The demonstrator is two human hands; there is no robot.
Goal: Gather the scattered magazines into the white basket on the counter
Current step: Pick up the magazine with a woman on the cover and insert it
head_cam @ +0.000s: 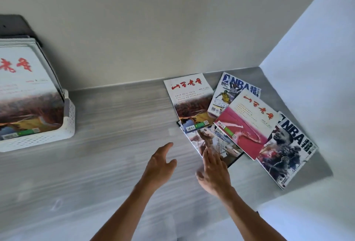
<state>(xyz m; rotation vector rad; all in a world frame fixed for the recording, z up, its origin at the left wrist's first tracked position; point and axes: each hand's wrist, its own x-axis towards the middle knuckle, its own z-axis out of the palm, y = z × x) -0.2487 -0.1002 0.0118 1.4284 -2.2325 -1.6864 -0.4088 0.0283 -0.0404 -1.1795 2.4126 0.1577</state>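
So the surface here is a pale grey counter with a streaky wood-grain finish (115, 118), tucked into a corner of plain matt walls. Over on the left sits the white plastic basket with rows of little punched holes (70, 118), rectangular with rounded corners. It already holds a leaning stack of glossy magazines, the front one white-covered with red brush lettering and a reddish landscape photo (26, 91).

The loose ones are fanned out and overlapping in the right corner, well apart from the basket: a matching white magazine with red lettering and a landscape cover (189, 102), a white NBA magazine with blue lettering (232, 91) partly under a white-and-pink magazine with red lettering (247, 123), a dark NBA magazine with a player photo (284, 154) nearest the right edge, and a glossy photo-covered magazine at the bottom of the pile (213, 141).

The right hand (215, 171) has straight fingers held close together, tips at that bottom magazine's near edge; can't tell if they actually touch. The left hand (160, 164) hovers over bare counter, fingers relaxed and loosely extended, holding nothing.
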